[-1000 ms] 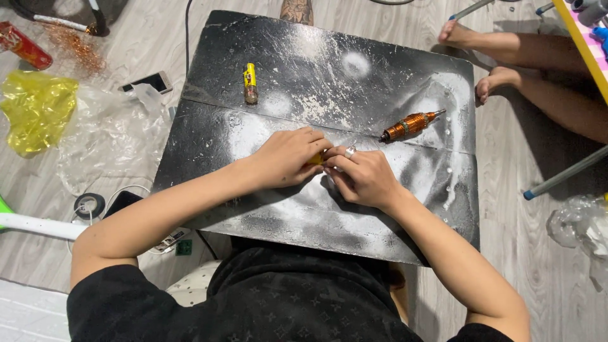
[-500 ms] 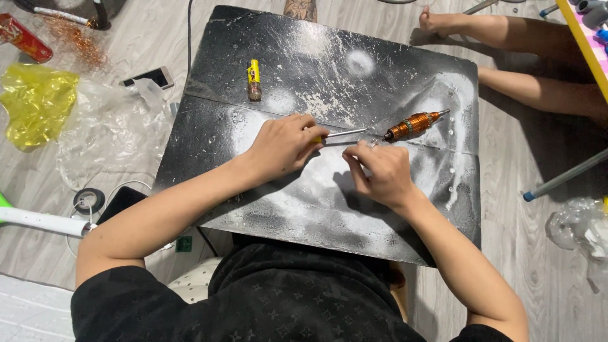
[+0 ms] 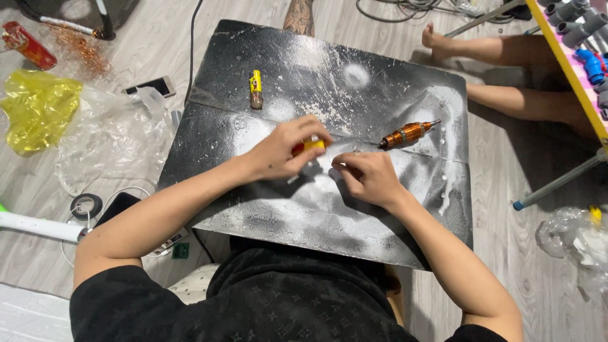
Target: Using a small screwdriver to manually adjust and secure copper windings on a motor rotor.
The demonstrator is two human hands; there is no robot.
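- Head view, the hands: the left hand [image 3: 288, 149] is curled shut around a small yellow and red tool [image 3: 309, 145], of which only the coloured end shows between thumb and fingers, low over the middle of the board. The right hand [image 3: 367, 177] sits just beside it, fingers pinched closed; whether they hold anything I cannot tell, since whatever is there is too small or hidden.
- Head view, the work surface: both hands rest on a black square board dusted with white and grey spray paint [image 3: 329, 221], with a seam running across it near the knuckles.
- Head view, other things on the board: a copper-wound motor rotor with a thin metal shaft [image 3: 406, 133] lies apart to the right of the hands, untouched. A yellow cylinder with a dark end [image 3: 255, 89] lies farther up the board, well apart.
- Head view, the floor: a crumpled yellow plastic bag [image 3: 37, 107] and a clear plastic sheet [image 3: 107, 136] lie to the left, with a phone [image 3: 150, 86] near the board's corner. Another person's bare legs [image 3: 506, 76] stretch across the upper right.
- How far along: judging from this, the fine handwork on the small tool looks mid-way; the rotor and yellow cylinder wait unused.
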